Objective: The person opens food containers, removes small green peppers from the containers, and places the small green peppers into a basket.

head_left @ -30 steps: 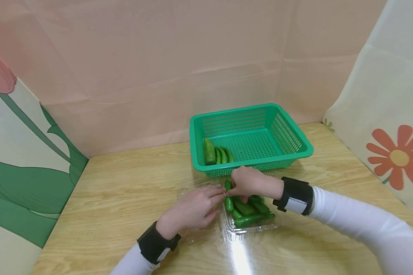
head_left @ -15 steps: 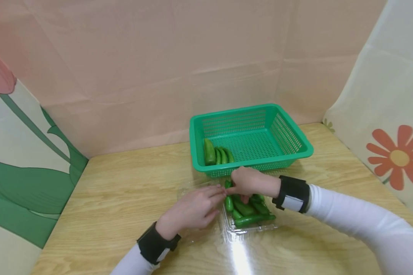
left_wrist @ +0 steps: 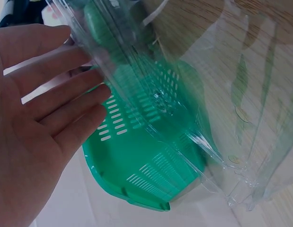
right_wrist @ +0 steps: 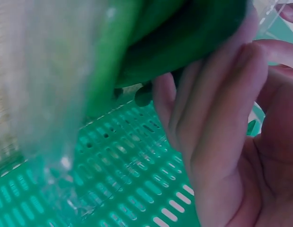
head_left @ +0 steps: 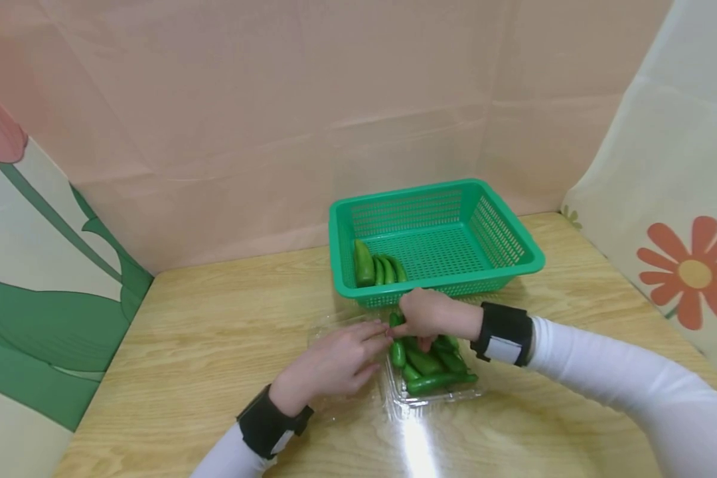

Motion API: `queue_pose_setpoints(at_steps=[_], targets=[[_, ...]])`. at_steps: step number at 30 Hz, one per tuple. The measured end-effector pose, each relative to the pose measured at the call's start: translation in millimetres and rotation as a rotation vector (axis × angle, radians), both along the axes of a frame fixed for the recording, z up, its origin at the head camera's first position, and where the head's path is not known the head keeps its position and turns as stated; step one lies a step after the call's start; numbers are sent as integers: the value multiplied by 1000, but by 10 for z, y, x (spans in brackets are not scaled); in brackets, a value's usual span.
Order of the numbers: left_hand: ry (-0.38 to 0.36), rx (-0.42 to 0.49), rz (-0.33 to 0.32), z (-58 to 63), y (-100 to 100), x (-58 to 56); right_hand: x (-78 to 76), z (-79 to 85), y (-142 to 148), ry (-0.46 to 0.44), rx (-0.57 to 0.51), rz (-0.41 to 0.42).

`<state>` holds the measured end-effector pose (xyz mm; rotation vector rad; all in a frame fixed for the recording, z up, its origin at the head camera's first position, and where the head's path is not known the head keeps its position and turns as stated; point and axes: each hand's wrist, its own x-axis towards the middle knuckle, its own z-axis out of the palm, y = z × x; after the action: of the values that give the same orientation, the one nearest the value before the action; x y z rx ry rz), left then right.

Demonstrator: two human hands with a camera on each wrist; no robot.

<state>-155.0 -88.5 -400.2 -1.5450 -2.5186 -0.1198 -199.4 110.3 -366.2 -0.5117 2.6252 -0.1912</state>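
A clear plastic clamshell box [head_left: 400,401] full of green peppers [head_left: 424,362] lies with its lid folded out to the left. My left hand [head_left: 339,362] is over the lid, its fingers extended and fingertips right at the hinge side. In the left wrist view, the left hand [left_wrist: 47,90] shows straight, slightly spread fingers beside the clear plastic. My right hand [head_left: 433,315] reaches down into the box from the far right. Its fingers touch the peppers, and one digit stretches left over a narrow pepper [head_left: 398,354]. The right wrist view shows its bent fingers [right_wrist: 217,118] against a dark green pepper [right_wrist: 179,42].
Behind the box stands a green plastic basket [head_left: 516,265]. Several green peppers [head_left: 370,267] lie at its left end. The wooden table [head_left: 227,345] extends to both sides, and a pink cloth [head_left: 239,133] hangs at the back.
The right wrist and forearm have shifted slightly left and up, while its fingers stay at the peppers. The left hand, box and basket have hardly moved.
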Motion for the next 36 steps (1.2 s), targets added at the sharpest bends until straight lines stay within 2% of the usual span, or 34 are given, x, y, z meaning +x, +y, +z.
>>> queue_pose_setpoints(at_steps=[5, 10, 13, 21, 24, 31, 36], targets=[[3, 0, 0, 4, -1, 4, 13, 25, -6, -24, -9, 7], [12, -1, -4, 4, -1, 7, 38, 24, -4, 17, -35, 19], [17, -1, -4, 3, -3, 10, 47, 7, 8, 31, -84, 12], [18, 2, -1, 12, 4, 8, 22, -34, 50, -16, -227, -8], [13, 1, -2, 20, 5, 12, 16, -44, 69, -59, -292, -45], [30, -5, 1, 10, 8, 13, 33, -56, 87, -207, -453, -196], [29, -6, 6, 24, 4, 25, 45, -63, 91, -285, -533, -241]])
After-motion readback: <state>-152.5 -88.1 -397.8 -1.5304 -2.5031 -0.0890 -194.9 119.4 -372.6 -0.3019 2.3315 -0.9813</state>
